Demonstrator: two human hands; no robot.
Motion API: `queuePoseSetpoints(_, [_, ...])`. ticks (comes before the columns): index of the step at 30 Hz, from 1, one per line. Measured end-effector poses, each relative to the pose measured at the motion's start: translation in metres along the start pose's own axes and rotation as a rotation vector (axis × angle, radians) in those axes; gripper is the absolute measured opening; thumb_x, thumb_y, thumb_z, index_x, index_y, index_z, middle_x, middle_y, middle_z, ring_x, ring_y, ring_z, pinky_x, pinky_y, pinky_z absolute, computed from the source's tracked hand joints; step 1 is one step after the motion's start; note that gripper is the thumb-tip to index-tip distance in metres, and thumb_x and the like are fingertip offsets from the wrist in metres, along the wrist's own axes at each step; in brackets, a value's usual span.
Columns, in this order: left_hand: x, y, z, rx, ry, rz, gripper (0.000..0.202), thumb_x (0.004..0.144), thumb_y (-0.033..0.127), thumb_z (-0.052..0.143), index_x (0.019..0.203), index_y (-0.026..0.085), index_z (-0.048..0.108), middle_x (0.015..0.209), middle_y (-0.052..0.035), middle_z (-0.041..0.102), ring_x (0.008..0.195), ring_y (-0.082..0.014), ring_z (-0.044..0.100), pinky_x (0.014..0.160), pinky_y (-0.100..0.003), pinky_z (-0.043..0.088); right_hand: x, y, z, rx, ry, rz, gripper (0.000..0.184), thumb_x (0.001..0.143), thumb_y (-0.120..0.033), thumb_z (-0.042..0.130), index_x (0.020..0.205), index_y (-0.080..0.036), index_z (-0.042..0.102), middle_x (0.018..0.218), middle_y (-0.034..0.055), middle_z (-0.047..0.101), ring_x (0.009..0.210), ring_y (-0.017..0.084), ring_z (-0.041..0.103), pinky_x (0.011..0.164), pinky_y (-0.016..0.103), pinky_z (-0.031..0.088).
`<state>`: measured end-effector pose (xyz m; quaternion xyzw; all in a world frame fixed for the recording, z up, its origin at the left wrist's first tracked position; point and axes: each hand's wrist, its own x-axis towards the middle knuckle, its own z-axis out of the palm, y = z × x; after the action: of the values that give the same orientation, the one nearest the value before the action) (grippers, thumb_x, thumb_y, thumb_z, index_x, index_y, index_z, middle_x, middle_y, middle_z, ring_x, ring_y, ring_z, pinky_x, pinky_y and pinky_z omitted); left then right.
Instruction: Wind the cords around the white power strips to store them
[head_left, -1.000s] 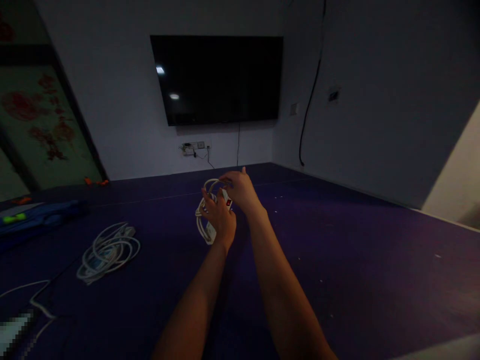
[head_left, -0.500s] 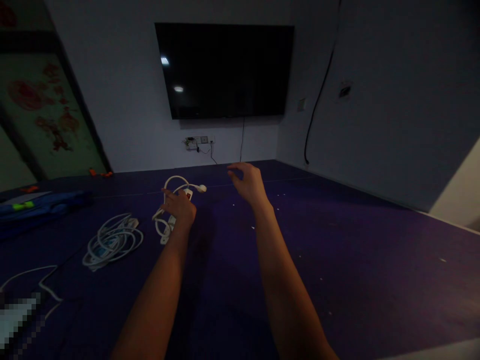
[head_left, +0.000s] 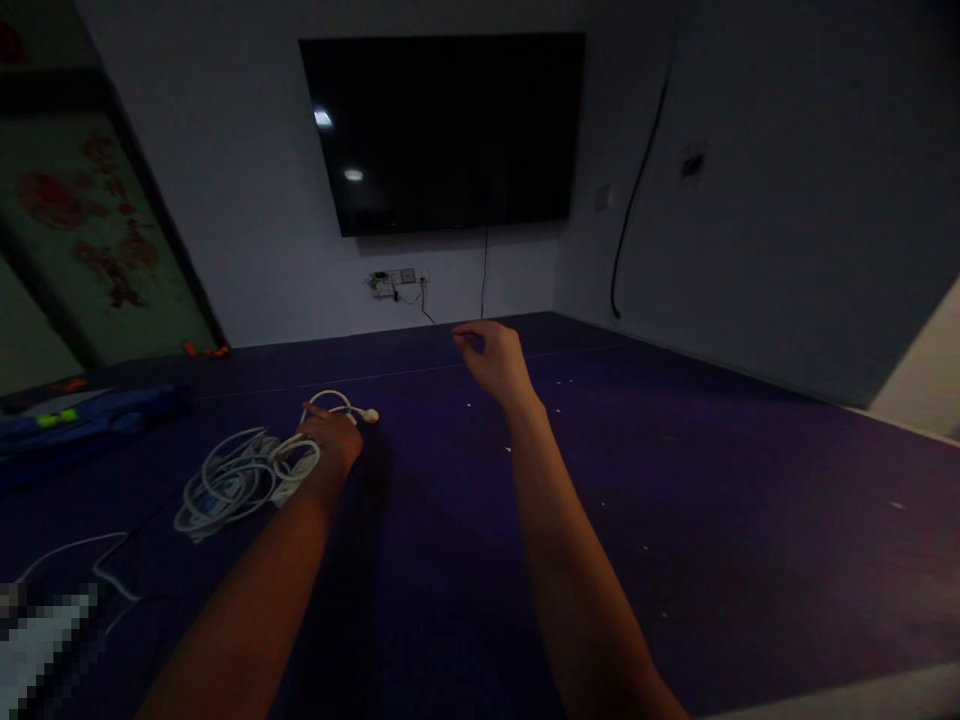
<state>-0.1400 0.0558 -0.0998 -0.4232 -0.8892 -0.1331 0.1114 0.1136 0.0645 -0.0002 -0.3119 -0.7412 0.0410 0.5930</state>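
Your left hand (head_left: 330, 440) is clenched on a white cord bundle (head_left: 324, 400), low over the floor (head_left: 675, 500). The knuckles face up and the fingers are wrapped round the strands. Your right hand (head_left: 491, 360) grasps nothing. It hangs in the air at about 2 o'clock from the left, well apart from it, with the fingers loosely curled and the thumb near the fingertips.

The bundle is smooth, round, plastic-sheathed cord wound into loose loops. One loop arches out at 12 o'clock from your left hand. A small rounded plug end (head_left: 369, 415) pokes out at 2 o'clock, and more strands trail away at 8 o'clock under the wrist. Whether a block sits inside the loops I cannot tell in this dim light.

Just beside it, at 8 o'clock from your left hand, a second coil (head_left: 225, 480) of the same pale cord lies flat on the floor. It is wider and messier, and its strands appear to touch the ones you hold.

The floor is a dull, dark purple covering with small pale specks. At 7 o'clock a thin loose wire (head_left: 75, 548) bends across it. At 9 o'clock there is a long blue object (head_left: 97, 420). On the far wall, at 12 o'clock, hangs a glossy black television (head_left: 442, 130) with a socket plate (head_left: 397, 280) below it. A black cable (head_left: 637, 200) runs down the right-hand wall.
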Motion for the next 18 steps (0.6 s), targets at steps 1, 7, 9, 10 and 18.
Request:
queuePoseSetpoints(1, [-0.001, -0.003, 0.003, 0.023, 0.004, -0.024, 0.053, 0.078, 0.018, 0.044, 0.125, -0.004, 0.052, 0.145, -0.0345, 0.021, 0.126, -0.0519, 0.034, 0.094, -0.07, 0.026, 0.0, 0.0, 0.0, 0.005, 0.0, 0.002, 0.016, 0.08, -0.015, 0.057, 0.088, -0.017, 0.071, 0.091, 0.008, 0.071, 0.089, 0.02, 0.065, 0.085, 0.036, 0.049])
queuePoseSetpoints(7, [-0.007, -0.012, 0.011, 0.125, 0.028, -0.093, 0.049, 0.084, 0.015, 0.033, 0.124, -0.002, 0.054, 0.146, -0.0307, 0.025, 0.124, -0.0457, 0.041, 0.096, -0.061, 0.032, 0.001, -0.001, -0.001, 0.01, -0.02, 0.028, 0.017, 0.082, -0.016, 0.056, 0.088, -0.017, 0.071, 0.091, 0.0082, 0.071, 0.087, 0.019, 0.065, 0.083, 0.034, 0.049])
queuePoseSetpoints(9, [-0.007, -0.013, 0.013, 0.133, 0.027, -0.086, 0.048, 0.083, 0.014, 0.034, 0.123, -0.001, 0.055, 0.146, -0.0302, 0.026, 0.123, -0.0463, 0.041, 0.095, -0.062, 0.032, 0.001, -0.002, -0.002, 0.001, -0.027, 0.038, 0.017, 0.082, -0.017, 0.055, 0.088, -0.018, 0.071, 0.091, 0.0079, 0.072, 0.087, 0.019, 0.065, 0.083, 0.033, 0.049])
queuePoseSetpoints(10, [-0.007, -0.012, 0.013, 0.134, 0.023, -0.084, 0.048, 0.081, 0.013, 0.036, 0.122, -0.001, 0.056, 0.145, -0.0312, 0.027, 0.123, -0.0468, 0.041, 0.094, -0.063, 0.033, 0.001, -0.002, -0.002, -0.002, -0.03, 0.044, 0.017, 0.082, -0.017, 0.055, 0.088, -0.018, 0.071, 0.091, 0.0079, 0.072, 0.087, 0.019, 0.066, 0.083, 0.033, 0.049])
queuePoseSetpoints(18, [0.001, -0.008, 0.013, 0.076, -0.019, -0.143, 0.054, 0.072, 0.025, 0.052, 0.121, 0.003, 0.056, 0.141, -0.035, 0.032, 0.121, -0.0525, 0.041, 0.082, -0.072, 0.035, 0.001, -0.002, -0.003, 0.005, -0.031, 0.045, 0.018, 0.082, -0.018, 0.055, 0.089, -0.017, 0.071, 0.091, 0.0088, 0.072, 0.086, 0.02, 0.065, 0.082, 0.034, 0.049])
